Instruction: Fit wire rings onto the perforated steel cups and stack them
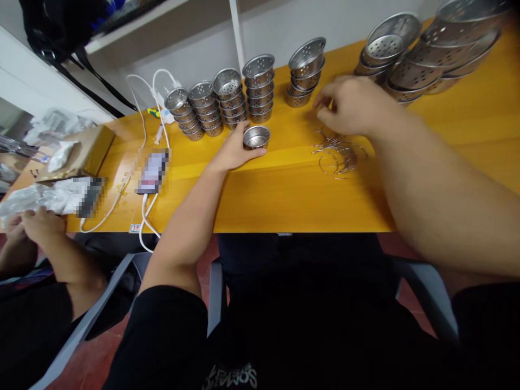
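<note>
My left hand (234,149) is wrapped round the side of a small perforated metal cup (257,142), which stands upright on the table with its mouth up. The thumb lies along its near side. To the right, my right hand (349,105) is raised just above a loose pile of thin curved metal wires (339,157). Its fingers are curled together in a pinch, and I cannot make out what is between them. A short stack of perforated cups (305,67) stands just beyond its fingertips.
Several stacks of perforated cups (260,86) line the back of the yellow table (292,200). Larger perforated cups (434,67) are stacked at the far right. A phone (153,170) with white cables lies left. Further left, another person's hands (43,225) touch a plastic bag (52,197).
</note>
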Motion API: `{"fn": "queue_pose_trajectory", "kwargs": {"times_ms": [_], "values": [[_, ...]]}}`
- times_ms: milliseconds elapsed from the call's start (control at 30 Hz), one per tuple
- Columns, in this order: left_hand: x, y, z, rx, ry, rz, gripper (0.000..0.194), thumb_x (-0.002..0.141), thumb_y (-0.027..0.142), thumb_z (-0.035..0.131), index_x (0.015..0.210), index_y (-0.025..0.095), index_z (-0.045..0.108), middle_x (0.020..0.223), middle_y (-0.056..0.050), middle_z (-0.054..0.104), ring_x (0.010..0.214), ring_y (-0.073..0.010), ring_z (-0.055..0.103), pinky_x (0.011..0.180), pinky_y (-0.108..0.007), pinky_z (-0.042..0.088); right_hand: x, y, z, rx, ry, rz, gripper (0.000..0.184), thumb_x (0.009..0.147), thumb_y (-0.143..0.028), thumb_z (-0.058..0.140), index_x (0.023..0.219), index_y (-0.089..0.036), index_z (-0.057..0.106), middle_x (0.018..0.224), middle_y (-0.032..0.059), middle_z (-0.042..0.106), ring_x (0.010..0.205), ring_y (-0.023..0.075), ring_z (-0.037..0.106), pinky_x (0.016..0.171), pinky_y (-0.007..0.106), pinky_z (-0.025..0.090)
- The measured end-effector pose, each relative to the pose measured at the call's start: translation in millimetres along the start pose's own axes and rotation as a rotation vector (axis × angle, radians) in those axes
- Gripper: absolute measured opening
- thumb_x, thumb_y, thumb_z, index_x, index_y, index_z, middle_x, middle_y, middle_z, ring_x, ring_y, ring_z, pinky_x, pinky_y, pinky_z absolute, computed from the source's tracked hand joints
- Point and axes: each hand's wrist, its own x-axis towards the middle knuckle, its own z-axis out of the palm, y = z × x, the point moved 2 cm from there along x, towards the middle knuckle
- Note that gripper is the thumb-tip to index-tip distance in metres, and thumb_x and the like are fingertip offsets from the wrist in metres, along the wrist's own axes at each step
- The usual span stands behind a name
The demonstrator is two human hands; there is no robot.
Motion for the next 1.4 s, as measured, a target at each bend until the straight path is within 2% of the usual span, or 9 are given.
{"fn": "queue_pose_trajectory", "kwargs": {"times_ms": [233,400,600,733,867,1000,1133,1300,1400], "values": [[4.0,-9.6,9.8,-0.032,0.041,0.034,0.12,0.074,0.064,0.107,0.167,0.023,0.043,0.164,-0.023,0.061,0.155,-0.0439,0.064,0.138,-0.066,0.049,10.0,-23.5,-17.4,0.169,0.309,0.0,0.056,0.116,-0.027,0.068,0.171,-0.016,0.063,0.164,0.0266,0.046,0.157,0.0355,0.051,0.139,0.046,0.04],[3.7,-2.9,13.3,-0.034,0.008,0.113,0.109,0.083,0.051,0.097,0.168,0.018,0.037,0.171,-0.026,0.054,0.164,-0.043,0.058,0.143,-0.063,0.045,43.2,-14.8,-13.4,0.082,0.212,0.074,0.051,0.117,-0.016,0.068,0.167,-0.014,0.07,0.167,0.0259,0.042,0.162,0.0342,0.047,0.141,0.041,0.033],[5.8,-7.1,8.5,-0.035,0.02,0.124,0.116,0.08,0.073,0.1,0.169,0.026,0.041,0.178,-0.023,0.051,0.17,-0.0457,0.052,0.143,-0.066,0.045,61.7,-18.7,-12.2,0.004,0.183,0.128,0.041,0.116,-0.015,0.07,0.155,-0.004,0.076,0.163,0.028,0.053,0.156,0.0361,0.057,0.134,0.043,0.043],[4.1,0.8,3.2,-0.038,0.056,0.148,0.125,0.074,0.091,0.096,0.168,0.026,0.046,0.178,-0.023,0.053,0.17,-0.0493,0.051,0.142,-0.068,0.047,45.8,-23.1,-20.9,0.044,0.364,0.015,0.037,0.117,-0.018,0.066,0.151,-0.009,0.078,0.156,0.0265,0.059,0.148,0.0335,0.062,0.128,0.045,0.051],[-4.2,32.0,-7.6,-0.012,0.114,0.15,0.126,0.08,0.1,0.083,0.176,0.031,0.039,0.181,-0.016,0.053,0.17,-0.0468,0.048,0.144,-0.068,0.044,11.9,-41.4,-31.3,0.166,0.511,-0.139,0.03,0.115,-0.027,0.067,0.139,-0.018,0.082,0.145,0.0231,0.065,0.141,0.0335,0.066,0.12,0.048,0.059],[-9.4,63.1,-15.4,0.014,0.213,0.2,0.118,0.09,0.094,0.076,0.182,0.042,0.024,0.192,-0.007,0.038,0.178,-0.0435,0.038,0.148,-0.066,0.038,-15.1,-68.9,-20.1,0.356,0.297,-0.263,0.028,0.115,-0.048,0.064,0.129,-0.033,0.084,0.141,0.0168,0.067,0.135,0.0359,0.066,0.117,0.052,0.061],[-7.3,66.3,-14.6,0.066,0.196,0.243,0.107,0.094,0.089,0.073,0.178,0.039,0.029,0.184,-0.01,0.047,0.178,-0.0437,0.042,0.151,-0.065,0.032,-22.4,-86.5,4.2,0.43,0.109,-0.31,0.039,0.114,-0.061,0.061,0.133,-0.035,0.082,0.14,0.0148,0.067,0.138,0.0404,0.063,0.126,0.06,0.054],[-6.3,56.1,-15.0,0.113,0.175,0.315,0.101,0.095,0.085,0.073,0.174,0.033,0.038,0.179,-0.013,0.054,0.172,-0.0431,0.052,0.149,-0.061,0.037,-19.1,-85.4,27.4,0.458,0.111,-0.376,0.066,0.107,-0.06,0.073,0.167,-0.033,0.066,0.152,0.0146,0.062,0.146,0.0446,0.061,0.131,0.064,0.05],[-6.1,55.7,-13.7,0.141,0.153,0.373,0.102,0.094,0.085,0.075,0.175,0.034,0.039,0.179,-0.014,0.056,0.171,-0.0426,0.054,0.146,-0.06,0.043,-15.1,-79.1,38.2,0.472,0.151,-0.432,0.062,0.104,-0.062,0.078,0.159,-0.034,0.073,0.153,0.0149,0.061,0.146,0.0462,0.06,0.131,0.067,0.05]]}}
